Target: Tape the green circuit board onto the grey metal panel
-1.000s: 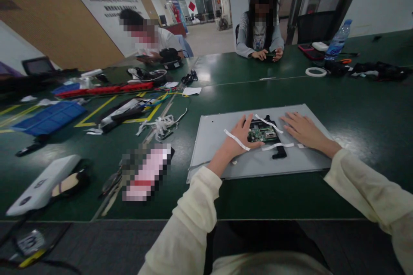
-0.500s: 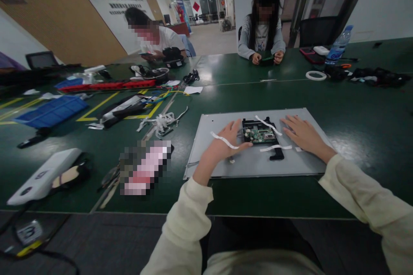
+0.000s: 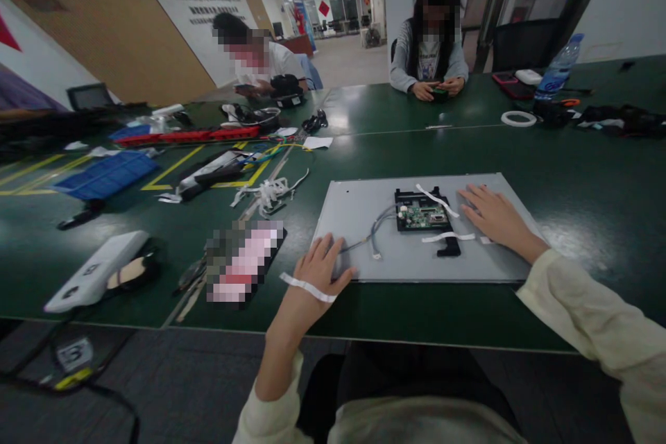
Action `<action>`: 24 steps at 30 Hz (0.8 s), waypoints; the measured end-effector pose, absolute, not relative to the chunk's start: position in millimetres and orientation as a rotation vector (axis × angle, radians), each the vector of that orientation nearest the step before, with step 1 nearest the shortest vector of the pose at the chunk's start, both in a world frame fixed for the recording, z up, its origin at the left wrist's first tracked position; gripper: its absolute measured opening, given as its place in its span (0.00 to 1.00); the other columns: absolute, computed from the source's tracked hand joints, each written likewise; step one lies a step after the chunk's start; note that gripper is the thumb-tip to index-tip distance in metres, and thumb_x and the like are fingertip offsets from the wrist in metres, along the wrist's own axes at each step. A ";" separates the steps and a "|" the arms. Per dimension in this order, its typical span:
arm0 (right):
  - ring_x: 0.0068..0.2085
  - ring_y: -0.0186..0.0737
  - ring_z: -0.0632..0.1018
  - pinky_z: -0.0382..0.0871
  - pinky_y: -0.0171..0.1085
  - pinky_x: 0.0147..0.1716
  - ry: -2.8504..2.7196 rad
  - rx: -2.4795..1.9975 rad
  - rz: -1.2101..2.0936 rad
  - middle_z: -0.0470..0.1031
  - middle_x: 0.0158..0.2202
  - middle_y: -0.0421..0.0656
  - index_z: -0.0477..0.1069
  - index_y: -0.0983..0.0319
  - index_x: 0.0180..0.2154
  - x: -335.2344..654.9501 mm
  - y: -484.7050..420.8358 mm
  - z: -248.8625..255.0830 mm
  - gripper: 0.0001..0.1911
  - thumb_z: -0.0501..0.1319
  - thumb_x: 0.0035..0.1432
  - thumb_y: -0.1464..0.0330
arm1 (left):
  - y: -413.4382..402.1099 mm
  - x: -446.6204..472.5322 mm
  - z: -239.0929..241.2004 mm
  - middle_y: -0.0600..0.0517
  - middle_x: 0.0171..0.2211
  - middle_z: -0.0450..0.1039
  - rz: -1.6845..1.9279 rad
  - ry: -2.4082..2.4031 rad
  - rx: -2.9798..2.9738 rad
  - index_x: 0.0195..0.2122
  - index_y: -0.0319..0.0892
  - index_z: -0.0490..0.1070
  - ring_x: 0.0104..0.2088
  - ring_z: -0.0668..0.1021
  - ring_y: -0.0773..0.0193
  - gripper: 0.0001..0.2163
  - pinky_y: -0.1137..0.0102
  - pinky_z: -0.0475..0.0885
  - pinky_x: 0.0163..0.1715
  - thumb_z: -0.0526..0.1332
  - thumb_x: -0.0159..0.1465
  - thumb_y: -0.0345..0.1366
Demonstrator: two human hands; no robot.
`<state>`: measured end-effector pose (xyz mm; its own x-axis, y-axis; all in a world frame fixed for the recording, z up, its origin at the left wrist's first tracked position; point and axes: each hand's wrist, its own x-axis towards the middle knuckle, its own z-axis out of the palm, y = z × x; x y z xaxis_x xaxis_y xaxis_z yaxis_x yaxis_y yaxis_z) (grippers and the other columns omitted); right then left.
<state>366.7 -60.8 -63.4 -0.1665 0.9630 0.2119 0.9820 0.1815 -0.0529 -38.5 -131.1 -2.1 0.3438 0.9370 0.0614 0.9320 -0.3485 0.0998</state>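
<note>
Near the bench's point(image 3: 583, 173) front edge, a pixelated block point(image 3: 244, 262) hides whatever lies there. Your left hand point(image 3: 317, 274) covers the grey panel's point(image 3: 359, 211) near-left corner, and your right hand point(image 3: 494, 216) covers part of its far-right side. The circuit board's point(image 3: 420, 215) parts are too small to tell. Your right sleeve point(image 3: 598, 319) runs off the right edge.

Left hand point(image 3: 318, 276) at panel point(image 3: 359, 211) corner, right hand point(image 3: 494, 216) flat beside circuit board point(image 3: 422, 212)
</note>
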 end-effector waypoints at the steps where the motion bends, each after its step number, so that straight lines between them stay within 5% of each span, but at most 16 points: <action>1: 0.64 0.53 0.57 0.56 0.54 0.58 -2.252 -1.888 -0.140 0.56 0.65 0.47 0.56 0.58 0.63 366.9 -61.0 -63.5 0.28 0.40 0.66 0.56 | -134.0 -35.2 -2.4 0.39 0.64 0.54 0.153 1.800 2.525 0.61 0.41 0.57 0.64 0.58 0.47 0.26 0.50 0.59 0.58 0.52 0.66 0.48; 11: 0.64 0.53 0.57 0.55 0.54 0.58 -2.238 -1.900 -0.129 0.56 0.65 0.47 0.56 0.58 0.63 365.2 -62.8 -61.3 0.29 0.40 0.66 0.56 | -145.2 -23.6 -5.4 0.43 0.65 0.53 0.157 1.946 2.502 0.63 0.44 0.55 0.66 0.55 0.50 0.23 0.46 0.55 0.59 0.48 0.68 0.45; 24: 0.64 0.53 0.58 0.57 0.54 0.57 -2.212 -1.900 -0.162 0.57 0.64 0.46 0.57 0.57 0.63 363.9 -61.3 -62.4 0.28 0.42 0.66 0.56 | -46.1 81.6 44.4 0.39 0.67 0.45 0.090 1.423 2.720 0.66 0.44 0.46 0.66 0.49 0.43 0.37 0.40 0.50 0.58 0.55 0.61 0.56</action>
<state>363.9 -61.3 -62.4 -0.1395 0.9613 0.2376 0.9857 0.1578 -0.0598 81.6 -46.1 44.4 0.5695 0.8218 0.0191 0.8176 -0.5687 0.0899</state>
